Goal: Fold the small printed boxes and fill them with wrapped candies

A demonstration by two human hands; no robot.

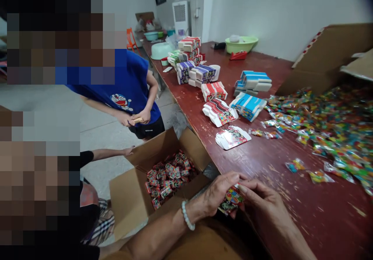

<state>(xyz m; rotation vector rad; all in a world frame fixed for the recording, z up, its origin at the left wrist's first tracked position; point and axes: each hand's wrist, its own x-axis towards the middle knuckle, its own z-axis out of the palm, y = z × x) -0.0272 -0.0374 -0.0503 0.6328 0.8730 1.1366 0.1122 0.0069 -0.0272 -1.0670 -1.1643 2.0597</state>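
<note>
Close to my body, near the table's edge, I hold a small printed cardboard box (232,201) with colourful pictures on it. My left hand (218,192), with a pale bead bracelet at the wrist, closes round its left side. On the other side, the thumb and fingers of my right hand (264,196) pinch its upper edge. Part of the box is hidden behind my fingers. Just beyond my hands, a fanned stack of flat printed boxes (233,137) lies on the dark red table (262,167). Small clear packets with colourful contents (344,136) are heaped to the right.
A carton (124,198) of small printed packs stands open left of the table. Behind it a person in a blue shirt (128,83) holds something small; another person's hand (128,151) touches the flap. Bundles of blue boxes (249,104), a tape dispenser (238,55) and a green basin (241,45) lie farther back.
</note>
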